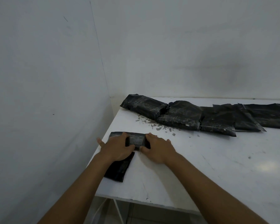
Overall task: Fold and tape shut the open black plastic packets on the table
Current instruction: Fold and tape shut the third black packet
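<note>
the black plastic packet [136, 140] lies flat on the bench [200, 167], pinned between and under both grips. the left grip [116, 147] and the right grip [158, 149] are both spread, fingers laid straight on top and pressing, thumbs at its near edge. whether the thumbs hook beneath i cannot tell. a black flap [119, 168] runs back under the left wrist. i cannot tell whether it is this packet's open end or a second packet.

i judge the film thin, soft and slick: light to lift, holding a crease only while pressed. it is best taken at the open edge with both thumbs while the fingers keep the body down.

beyond the grips, off to the right, sit more black packets [216, 122], touching and overlapping in a row. i count five, the last cut off by the frame. grey flecks [158, 126] dot the bench between that row and the grips. no tape shows.
</note>
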